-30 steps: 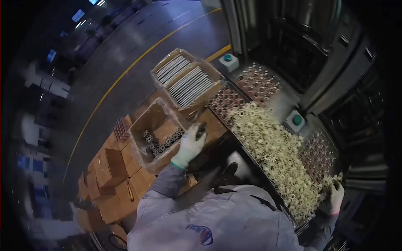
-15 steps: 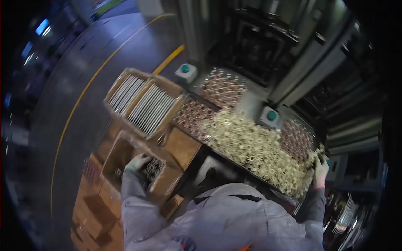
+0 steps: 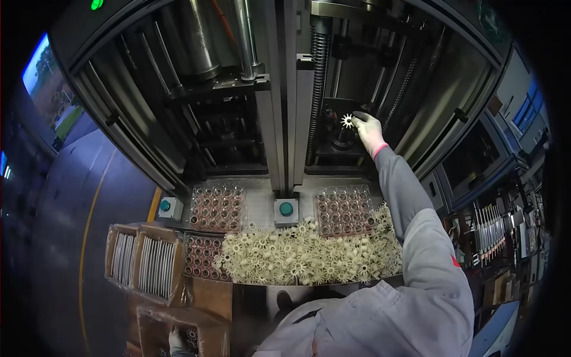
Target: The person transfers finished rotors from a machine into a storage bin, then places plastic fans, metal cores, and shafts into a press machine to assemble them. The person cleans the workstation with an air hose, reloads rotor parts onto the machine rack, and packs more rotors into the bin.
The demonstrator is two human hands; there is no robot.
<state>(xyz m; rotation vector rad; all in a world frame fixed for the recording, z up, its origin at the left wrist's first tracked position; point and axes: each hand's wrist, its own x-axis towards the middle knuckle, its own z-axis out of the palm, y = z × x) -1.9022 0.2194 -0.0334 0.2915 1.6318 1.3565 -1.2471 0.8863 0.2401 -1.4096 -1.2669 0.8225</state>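
My right hand (image 3: 369,132), in a white glove with a pink cuff, pinches a pale toothed wheel (image 3: 347,121) inside the right press, above a dark round fixture (image 3: 343,143). At the bottom left, my left hand (image 3: 176,340) is down in a plastic-lined cardboard box (image 3: 147,312), beside dark toothed wheels (image 3: 191,338). Its fingertips are hard to make out, so I cannot tell whether it holds anything. A large heap of pale toothed wheels (image 3: 309,254) covers the bench front.
Clear trays of reddish ringed parts stand on the bench (image 3: 217,206) (image 3: 343,209). Between them is a box with a green button (image 3: 286,209); another button box (image 3: 170,208) stands left. A carton (image 3: 141,262) holds upright stacked sheets. Tools hang at the right (image 3: 489,227).
The view has swung toward the presses. My right hand has moved from the heap's right end up into the right press with a pale wheel. My left hand remains in the box.
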